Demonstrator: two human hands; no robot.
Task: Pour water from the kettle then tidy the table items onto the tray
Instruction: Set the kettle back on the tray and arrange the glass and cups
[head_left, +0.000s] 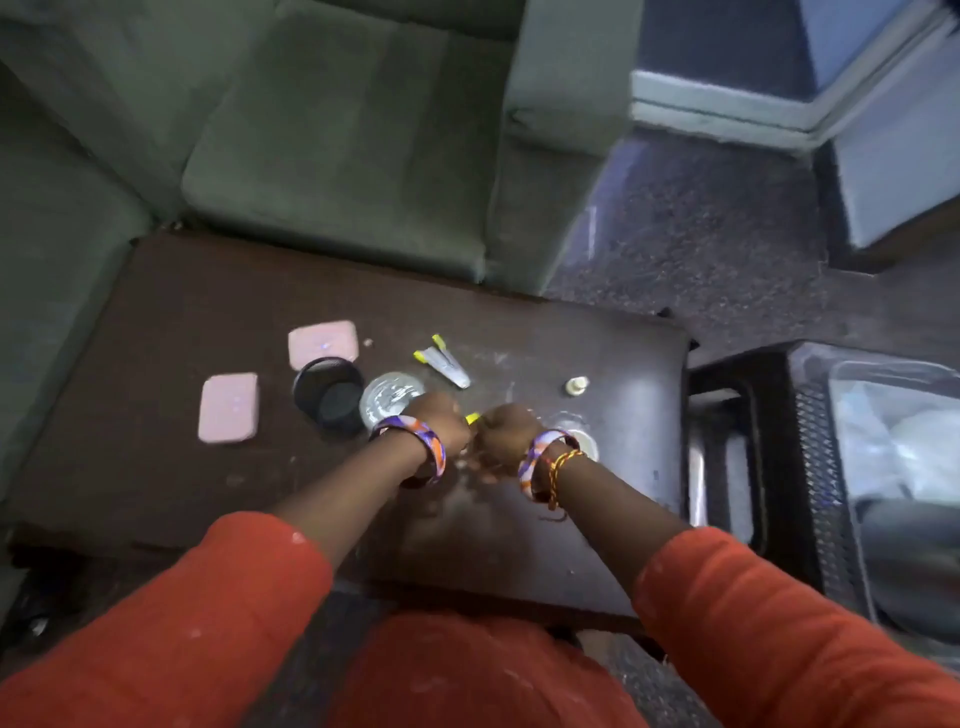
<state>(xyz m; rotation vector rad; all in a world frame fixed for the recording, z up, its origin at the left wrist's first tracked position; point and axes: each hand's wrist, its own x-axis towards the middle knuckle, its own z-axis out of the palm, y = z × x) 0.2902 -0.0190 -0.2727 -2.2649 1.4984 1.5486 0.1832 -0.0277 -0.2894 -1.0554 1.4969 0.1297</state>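
Observation:
My left hand (441, 423) and my right hand (506, 434) meet over the middle of the dark brown table (156, 338). Both are closed on a small sachet (471, 417), of which only the yellow end shows between them. Just beyond my left hand stands a clear glass (389, 400), with a black cup (327, 397) beside it on the left. Two more yellow-tipped sachets (444, 361) lie further back. A pale round object (584, 441) sits partly hidden under my right wrist. Neither a kettle nor a tray is in view.
Two pink square pads (323, 344) (228, 408) lie on the table's left half. A small white cap (575, 385) stands at the right. A green sofa (337, 156) borders the far edge. A black mesh stand (815, 467) with a plastic bag is to the right.

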